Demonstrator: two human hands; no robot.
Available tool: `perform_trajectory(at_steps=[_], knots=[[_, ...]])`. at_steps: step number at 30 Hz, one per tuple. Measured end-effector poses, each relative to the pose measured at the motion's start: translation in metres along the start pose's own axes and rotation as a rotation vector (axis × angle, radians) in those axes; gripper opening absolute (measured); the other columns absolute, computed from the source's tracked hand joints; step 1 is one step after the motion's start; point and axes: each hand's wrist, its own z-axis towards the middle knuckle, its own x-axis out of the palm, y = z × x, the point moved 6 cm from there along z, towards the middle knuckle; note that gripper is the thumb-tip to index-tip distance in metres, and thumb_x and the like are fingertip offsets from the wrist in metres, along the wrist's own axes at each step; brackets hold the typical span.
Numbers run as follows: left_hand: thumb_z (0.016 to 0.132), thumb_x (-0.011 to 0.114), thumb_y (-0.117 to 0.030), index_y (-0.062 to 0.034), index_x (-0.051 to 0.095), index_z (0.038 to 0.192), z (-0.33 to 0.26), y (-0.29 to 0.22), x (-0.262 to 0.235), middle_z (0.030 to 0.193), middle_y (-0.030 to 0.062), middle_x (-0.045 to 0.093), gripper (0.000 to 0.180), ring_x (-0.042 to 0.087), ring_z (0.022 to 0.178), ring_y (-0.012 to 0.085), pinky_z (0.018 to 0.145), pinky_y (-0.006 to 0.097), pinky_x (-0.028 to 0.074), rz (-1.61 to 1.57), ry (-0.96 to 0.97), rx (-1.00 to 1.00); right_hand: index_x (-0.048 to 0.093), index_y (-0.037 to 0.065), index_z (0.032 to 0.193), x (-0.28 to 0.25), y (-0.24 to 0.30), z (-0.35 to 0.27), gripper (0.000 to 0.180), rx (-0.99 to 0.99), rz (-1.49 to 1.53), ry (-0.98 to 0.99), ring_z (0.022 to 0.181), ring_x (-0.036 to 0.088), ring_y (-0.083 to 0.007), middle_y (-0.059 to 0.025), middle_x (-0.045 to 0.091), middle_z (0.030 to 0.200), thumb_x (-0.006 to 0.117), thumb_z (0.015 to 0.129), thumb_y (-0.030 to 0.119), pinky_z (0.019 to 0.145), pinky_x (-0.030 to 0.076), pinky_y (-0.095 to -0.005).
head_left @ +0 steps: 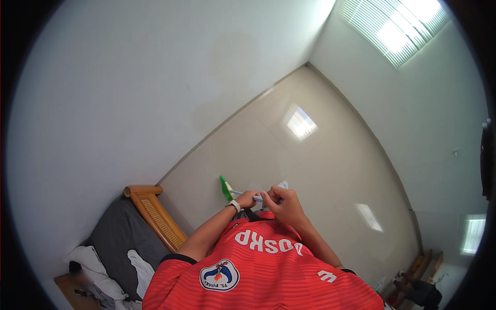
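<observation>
The left hand [247,199] and right hand [287,206] both curl tight around the pale stick [258,198]. The green head [225,189] pokes out left of the grip. If either hand gets loose, the stick could twist or slip.

Both hands are on a pale-handled tool [236,192] with a green-and-cream head, left hand [247,199] closer to the head and wearing a pale wristband [234,205], right hand [285,204] curled just beside it. Shiny floor [258,144], rattan-panelled bed end [159,222] off left, blinds [395,31] top right.
</observation>
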Motion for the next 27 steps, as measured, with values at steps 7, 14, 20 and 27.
perform_trajectory(at_steps=[7,14,20,27], knots=[[0.092,0.065,-0.033,-0.0015,0.06,0.087,0.119,-0.042,0.009,0.085,0.021,0.064,0.032,0.062,0.079,0.0356,0.071,0.043,0.049,-0.298,-0.003,-0.01,0.049,0.0,0.069,-0.051,0.025,0.032,0.033,-0.229,-0.077,0.07,0.047,0.036,-0.0127,-0.0058,0.043,0.053,0.07,0.092,0.013,0.046,0.032,-0.0301],[0.096,0.062,-0.027,-0.002,0.052,0.078,0.203,-0.13,-0.03,0.074,0.0191,0.057,0.033,0.055,0.067,0.0364,0.064,0.045,0.045,-0.165,-0.307,0.139,0.061,-0.001,0.083,-0.123,0.003,0.064,0.018,-0.249,0.002,0.039,0.051,0.053,-0.013,-0.0064,0.055,0.06,0.069,0.092,0.012,0.05,0.041,-0.029],[0.093,0.067,-0.02,-0.0022,0.056,0.079,0.245,-0.14,-0.043,0.078,0.018,0.055,0.025,0.056,0.069,0.0339,0.067,0.044,0.046,-0.042,-0.55,0.203,0.064,0.0,0.09,-0.152,-0.032,0.092,0.019,-0.287,0.014,0.196,0.072,0.058,-0.0246,-0.0134,0.061,0.077,0.059,0.098,0.017,0.071,0.047,-0.0354],[0.091,0.07,-0.027,-0.0041,0.063,0.087,0.312,-0.14,-0.062,0.089,0.0166,0.061,0.024,0.062,0.082,0.0329,0.074,0.041,0.049,-0.046,-0.676,0.147,0.058,0.0,0.09,-0.185,-0.05,0.158,0.024,-0.208,-0.021,0.248,0.077,0.058,-0.0327,-0.0195,0.059,0.083,0.058,0.099,0.022,0.073,0.046,-0.0408]])
